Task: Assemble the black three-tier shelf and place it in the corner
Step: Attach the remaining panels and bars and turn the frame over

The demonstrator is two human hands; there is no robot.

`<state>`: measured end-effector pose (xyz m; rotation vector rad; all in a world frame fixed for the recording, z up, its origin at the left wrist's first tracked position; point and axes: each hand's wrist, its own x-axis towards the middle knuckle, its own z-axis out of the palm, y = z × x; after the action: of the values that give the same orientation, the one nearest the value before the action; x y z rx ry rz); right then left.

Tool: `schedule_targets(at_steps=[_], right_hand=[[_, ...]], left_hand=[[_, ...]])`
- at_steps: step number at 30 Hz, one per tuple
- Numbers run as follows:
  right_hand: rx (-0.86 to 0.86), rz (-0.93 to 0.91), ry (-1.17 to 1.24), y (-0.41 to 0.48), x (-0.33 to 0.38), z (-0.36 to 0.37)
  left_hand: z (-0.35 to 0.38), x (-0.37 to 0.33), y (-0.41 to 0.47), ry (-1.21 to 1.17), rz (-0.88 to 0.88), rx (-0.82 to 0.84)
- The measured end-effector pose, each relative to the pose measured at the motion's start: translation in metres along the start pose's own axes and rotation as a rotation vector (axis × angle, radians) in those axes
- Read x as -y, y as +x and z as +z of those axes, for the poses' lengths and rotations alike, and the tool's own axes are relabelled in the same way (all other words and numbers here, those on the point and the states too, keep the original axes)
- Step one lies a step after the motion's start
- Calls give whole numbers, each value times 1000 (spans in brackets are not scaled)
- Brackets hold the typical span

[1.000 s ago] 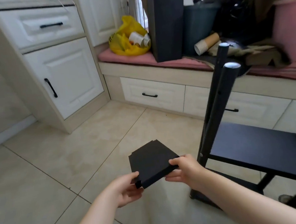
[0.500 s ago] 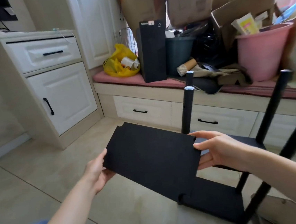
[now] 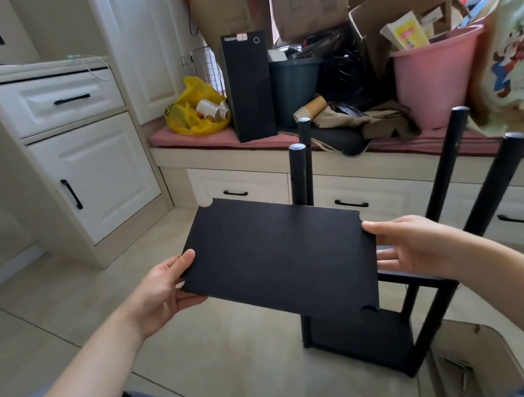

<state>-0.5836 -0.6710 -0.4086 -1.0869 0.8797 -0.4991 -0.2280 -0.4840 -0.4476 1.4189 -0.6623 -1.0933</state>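
Note:
I hold a flat black shelf board (image 3: 279,257) with notched corners, roughly level, in front of me. My left hand (image 3: 163,287) grips its left edge and my right hand (image 3: 412,247) grips its right edge. Behind and below the board stands the partly built black shelf frame (image 3: 364,342) on the floor, with a bottom tier, a second tier mostly hidden by the board, and several upright black poles (image 3: 298,175) rising above it. The board is left of and slightly in front of the poles.
A window bench with a pink cushion (image 3: 203,138) carries a yellow bag (image 3: 194,108), a black box (image 3: 248,87), a pink bucket (image 3: 434,76) and cardboard. White cabinets (image 3: 92,173) stand at left. A cardboard piece (image 3: 475,366) lies at bottom right on the tiled floor.
The board went from a small tilted view near my lap to being lifted and held flat by its two short ends. My view rose toward the bench and the frame's poles.

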Motion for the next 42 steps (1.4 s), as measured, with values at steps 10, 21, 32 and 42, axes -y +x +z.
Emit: schedule_targets(at_steps=[10, 21, 32, 42], right_hand=[[17, 6, -430, -44, -3, -11], [-300, -327, -176, -78, 37, -29], [-509, -494, -111, -93, 113, -62], [-597, -452, -30, -60, 151, -106]], left_hand=[[33, -12, -11, -100, 89, 54], [88, -76, -11, 98, 308, 103], [147, -146, 29, 105, 470, 96], [196, -180, 87, 79, 371, 172]])
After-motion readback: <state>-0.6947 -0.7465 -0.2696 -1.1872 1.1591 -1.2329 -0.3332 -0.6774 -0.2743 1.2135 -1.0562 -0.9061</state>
